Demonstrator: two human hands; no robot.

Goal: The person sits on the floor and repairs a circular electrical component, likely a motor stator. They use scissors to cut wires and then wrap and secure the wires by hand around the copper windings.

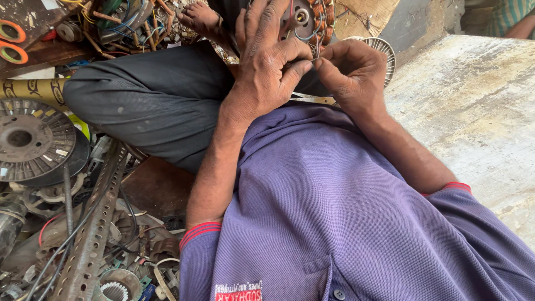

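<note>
One round motor stator (307, 19) with copper windings, propped on the lap near the top of the view, half hidden behind the left hand (267, 61) spread over its face, right hand (351, 69) just beside, pinching something too small to tell, rusty rotor disc (30, 142) well apart on the cluttered floor.
</note>
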